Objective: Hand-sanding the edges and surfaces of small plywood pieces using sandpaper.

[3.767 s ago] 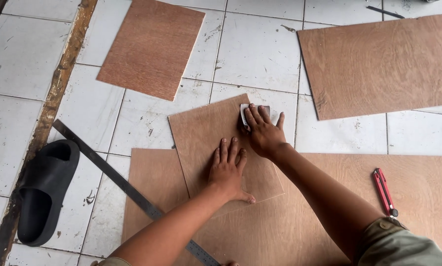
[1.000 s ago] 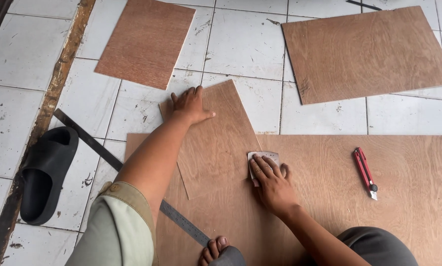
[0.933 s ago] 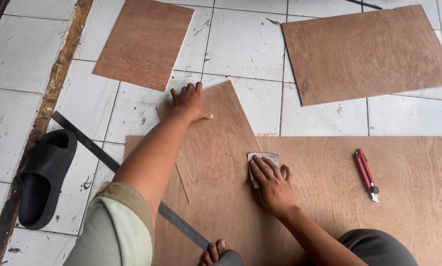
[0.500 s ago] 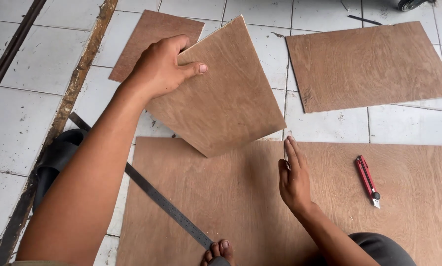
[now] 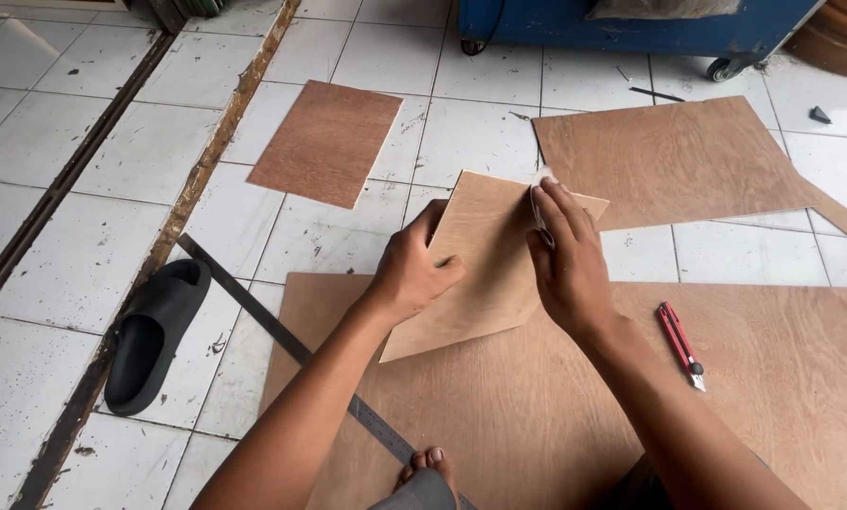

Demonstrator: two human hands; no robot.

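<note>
My left hand (image 5: 414, 272) grips the left edge of a small plywood piece (image 5: 485, 260), held tilted up off the big plywood sheet (image 5: 556, 406) on the floor. My right hand (image 5: 565, 255) presses a folded bit of sandpaper (image 5: 538, 203) against the piece's right edge, near its top corner. The sandpaper is mostly hidden under my fingers.
A red utility knife (image 5: 680, 345) lies on the big sheet to the right. A long metal ruler (image 5: 282, 335) runs diagonally at its left edge, beside a black sandal (image 5: 150, 335). Two more plywood pieces (image 5: 327, 142) (image 5: 674, 161) lie on the white tiles. My toes (image 5: 428, 461) show below.
My left hand lifted the small piece off the big sheet, then brought it lower and nearer. My right hand left the sheet and now holds the sandpaper against the piece's edge.
</note>
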